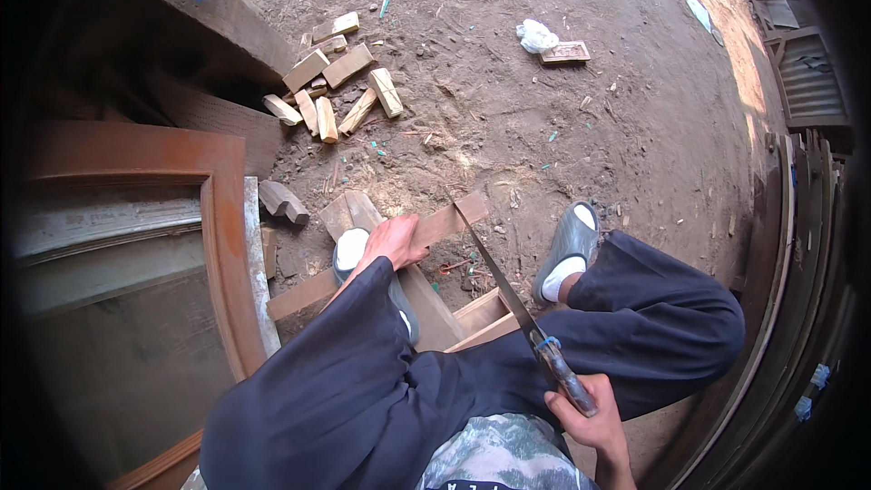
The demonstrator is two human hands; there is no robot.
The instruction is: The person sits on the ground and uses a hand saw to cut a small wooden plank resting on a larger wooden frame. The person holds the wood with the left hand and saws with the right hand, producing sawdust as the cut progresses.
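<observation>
Gripping saw [519, 310] near lettered shirt [504, 449]

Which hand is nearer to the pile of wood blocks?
Left. The left hand, on the wooden strip, is below the pile of wood blocks in view; the right hand, holding the handsaw, is farther away, lower right.

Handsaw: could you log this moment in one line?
left hand: holding wooden strip | right hand: gripping handsaw handle | blade: at strip's right end | ground: wooden blocks
</observation>
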